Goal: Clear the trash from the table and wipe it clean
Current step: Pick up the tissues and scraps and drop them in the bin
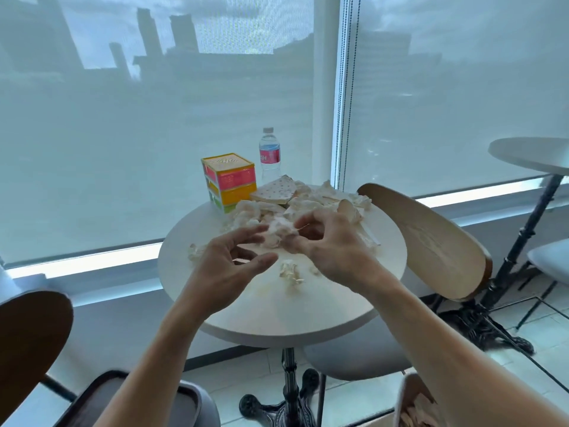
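Bin (414,408) cropped; bottle label (270,155) blurred

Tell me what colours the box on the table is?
The box has pink, orange and green stripes with yellow edges, seen in the head view.

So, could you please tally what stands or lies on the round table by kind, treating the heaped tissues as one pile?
Bottle: 1
Tissue box: 1
Dotted packet: 1
Tissue pile: 1
Stray wads: 2
Total: 6
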The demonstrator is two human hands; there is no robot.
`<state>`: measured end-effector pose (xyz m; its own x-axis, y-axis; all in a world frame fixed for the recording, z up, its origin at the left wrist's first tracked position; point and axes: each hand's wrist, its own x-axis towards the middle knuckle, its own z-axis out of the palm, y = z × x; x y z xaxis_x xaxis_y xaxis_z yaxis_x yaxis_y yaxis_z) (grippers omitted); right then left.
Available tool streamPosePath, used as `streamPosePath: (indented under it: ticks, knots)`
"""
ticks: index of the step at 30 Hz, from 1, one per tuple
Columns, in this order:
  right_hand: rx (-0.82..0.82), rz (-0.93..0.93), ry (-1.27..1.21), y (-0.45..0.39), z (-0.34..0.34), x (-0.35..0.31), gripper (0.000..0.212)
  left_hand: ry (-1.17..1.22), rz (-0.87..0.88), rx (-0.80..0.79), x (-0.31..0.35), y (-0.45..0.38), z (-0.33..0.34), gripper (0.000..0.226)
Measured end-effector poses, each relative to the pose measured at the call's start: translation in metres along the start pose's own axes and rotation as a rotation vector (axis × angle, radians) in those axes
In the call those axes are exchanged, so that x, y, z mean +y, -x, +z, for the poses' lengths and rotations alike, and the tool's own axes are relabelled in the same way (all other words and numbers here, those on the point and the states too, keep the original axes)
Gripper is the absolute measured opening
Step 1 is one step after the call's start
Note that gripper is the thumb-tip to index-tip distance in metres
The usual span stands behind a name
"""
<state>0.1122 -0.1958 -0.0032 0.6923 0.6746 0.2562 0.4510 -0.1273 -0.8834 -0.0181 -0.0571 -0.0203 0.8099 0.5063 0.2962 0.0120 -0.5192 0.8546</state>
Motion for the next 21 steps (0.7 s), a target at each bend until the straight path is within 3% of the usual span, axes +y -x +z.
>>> streamPosePath:
  ticks: [5,8,12,17,21]
  knots:
    - [-0.184,-0.029,-0.123,0.000,0.018,-0.016,0.015,0.163,0.054,-0.007,-0.007,-0.003,-0.004,0.060]
    - [-0.243,0.040,-0.093,-0.001,0.013,-0.013,0.017,0.202,0.052,0.052,-0.012,-0.003,-0.009,0.040]
    - [-0.176,0.038,0.249,-0.002,0.007,0.000,0.023,0.227,0.026,0.134,-0.020,-0.004,-0.014,0.019]
    - [-0.235,0.056,0.711,0.003,0.011,0.004,0.048,0.233,0.006,0.180,-0.023,-0.007,-0.018,0.016]
    - [-0.189,0.019,0.753,0.004,0.018,0.014,0.034,0.227,-0.005,0.193,-0.019,-0.006,-0.018,0.016]
